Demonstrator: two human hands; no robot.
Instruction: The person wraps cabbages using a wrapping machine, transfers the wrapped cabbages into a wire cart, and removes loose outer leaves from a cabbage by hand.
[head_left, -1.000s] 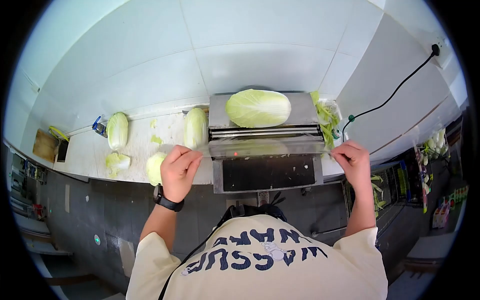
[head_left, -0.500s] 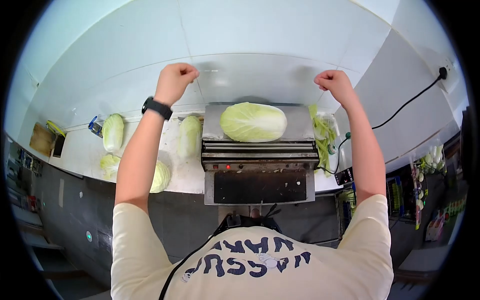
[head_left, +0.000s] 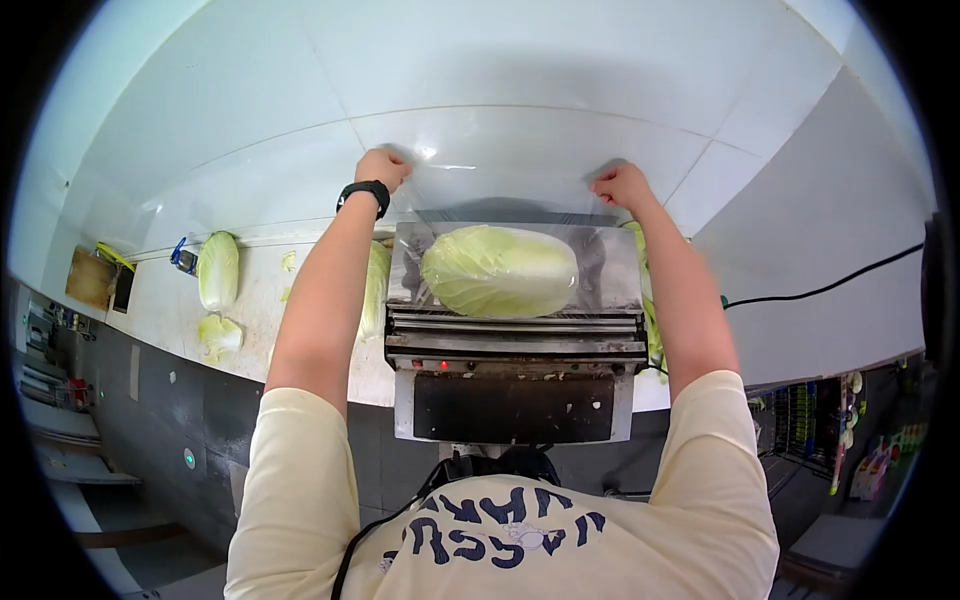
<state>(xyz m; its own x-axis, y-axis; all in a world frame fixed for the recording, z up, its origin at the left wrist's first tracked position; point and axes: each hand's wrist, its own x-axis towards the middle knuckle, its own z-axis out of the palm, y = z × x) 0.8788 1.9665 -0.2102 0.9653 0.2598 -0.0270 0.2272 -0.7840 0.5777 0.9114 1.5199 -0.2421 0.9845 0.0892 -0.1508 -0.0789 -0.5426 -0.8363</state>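
Observation:
A napa cabbage [head_left: 500, 272] lies on its side on the metal top of a film-wrapping machine [head_left: 515, 345]. Clear plastic film [head_left: 455, 167], visible by its glare and wrinkles, stretches between my hands and comes down over the cabbage. My left hand [head_left: 385, 170], with a black watch on the wrist, is closed on the film's left side behind the machine. Pinched fingers of my right hand [head_left: 622, 188] grip its right side. Both hands are raised near the tiled wall.
Another napa cabbage [head_left: 217, 272] and a loose leaf [head_left: 219, 337] lie on the white counter [head_left: 155, 305] to the left. A further cabbage [head_left: 376, 290] is partly behind my left forearm. Trimmed leaves [head_left: 645, 290] are right of the machine. A black cable [head_left: 820, 285] runs along the right.
Both hands have come down and closer together, bringing the film over the cabbage. My view has shifted, so the machine appears slightly lower and larger.

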